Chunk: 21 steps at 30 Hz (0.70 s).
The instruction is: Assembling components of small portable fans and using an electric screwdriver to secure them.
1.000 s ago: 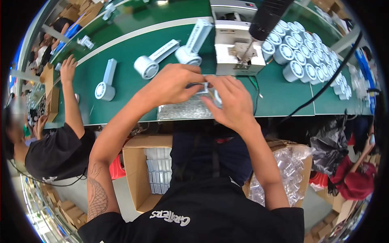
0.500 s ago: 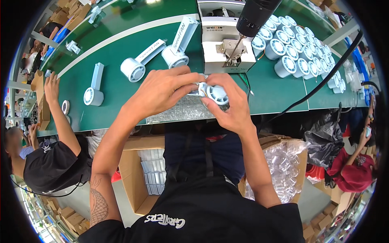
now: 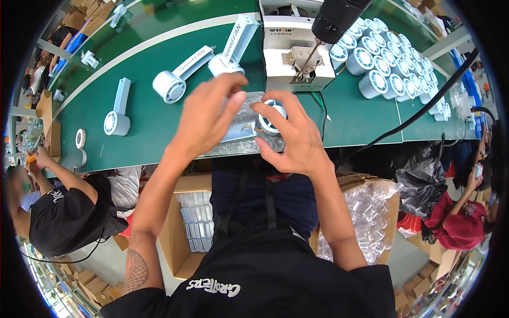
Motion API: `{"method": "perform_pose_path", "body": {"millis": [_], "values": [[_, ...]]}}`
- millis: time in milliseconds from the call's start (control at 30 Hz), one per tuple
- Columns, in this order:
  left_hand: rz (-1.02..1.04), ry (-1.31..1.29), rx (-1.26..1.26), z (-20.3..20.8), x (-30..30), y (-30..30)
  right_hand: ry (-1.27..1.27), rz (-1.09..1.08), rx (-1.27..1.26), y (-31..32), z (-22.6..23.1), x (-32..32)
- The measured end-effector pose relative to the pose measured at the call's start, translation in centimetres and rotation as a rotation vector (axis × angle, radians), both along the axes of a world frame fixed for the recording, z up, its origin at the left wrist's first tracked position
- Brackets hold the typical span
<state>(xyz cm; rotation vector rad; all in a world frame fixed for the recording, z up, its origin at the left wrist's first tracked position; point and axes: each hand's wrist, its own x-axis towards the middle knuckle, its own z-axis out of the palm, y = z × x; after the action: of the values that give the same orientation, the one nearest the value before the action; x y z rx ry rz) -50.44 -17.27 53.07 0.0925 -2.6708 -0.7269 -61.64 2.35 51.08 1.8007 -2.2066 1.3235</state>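
A pale blue handheld fan lies on the grey mat (image 3: 212, 152) in front of me, its round head (image 3: 274, 117) at the right and its open handle (image 3: 239, 131) pointing left. A thin orange wire shows where head and handle meet. My right hand (image 3: 293, 132) arches over the round head, fingers and thumb spread; whether a fingertip touches it I cannot tell. Above the handle's left end, my left hand (image 3: 208, 111) is held open with nothing in it. Just beyond it, a fan with a printed handle (image 3: 241, 40) rests on the green table.
A white screw feeder (image 3: 291, 47) stands ahead, with a black power screwdriver (image 3: 336, 21) hanging before it. Several round fan heads (image 3: 373, 84) crowd the right. More fans (image 3: 117, 122) lie left. Below are cartons of handles (image 3: 196, 222) and clear plastic parts (image 3: 366, 217). A co-worker (image 3: 69, 201) sits left.
Both hands have let go of the fan, which now lies on the mat. My left hand has moved left, away from the right. The co-worker's arm at left has drawn back.
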Motion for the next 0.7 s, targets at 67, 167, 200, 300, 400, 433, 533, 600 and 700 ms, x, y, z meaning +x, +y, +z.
{"method": "perform_pose_path", "body": {"millis": [67, 167, 200, 300, 400, 433, 533, 600, 700], "values": [[-0.080, 0.122, 0.245, 1.7, 1.7, -0.1, -0.049, 0.012, 0.024, 0.3, 0.0, -0.3], [-0.019, 0.011, 0.109, -0.3, 3.5, 0.5, -0.013, 0.027, 0.008, 0.0, -0.5, -0.4], [-0.011, 0.007, 0.020, -1.3, 3.8, 0.3, -0.009, 0.038, 0.006, -0.1, -0.4, -0.5], [0.029, 0.036, 0.146, -0.7, 3.7, 0.5, -0.035, 0.048, 0.043, 0.2, -0.1, -0.1], [0.013, 0.030, 0.173, 1.2, 3.1, 0.5, -0.112, -0.046, -0.006, 0.0, -0.6, 0.0], [0.004, 0.003, 0.171, 2.0, 2.8, 0.6, -0.108, -0.076, -0.075, 0.1, -0.9, -0.1], [-0.048, -0.013, 0.056, 4.4, 1.4, 0.4, 0.000, -0.171, -0.216, -0.8, -2.3, -0.1], [-0.091, -0.001, -0.052, 6.1, 0.4, 0.4, -0.047, -0.343, -0.284, -1.5, -2.5, 0.7], [-0.278, -0.025, -0.358, 8.1, -1.8, 1.4, -0.087, -0.412, -0.206, -1.8, -3.1, 1.3]]}}
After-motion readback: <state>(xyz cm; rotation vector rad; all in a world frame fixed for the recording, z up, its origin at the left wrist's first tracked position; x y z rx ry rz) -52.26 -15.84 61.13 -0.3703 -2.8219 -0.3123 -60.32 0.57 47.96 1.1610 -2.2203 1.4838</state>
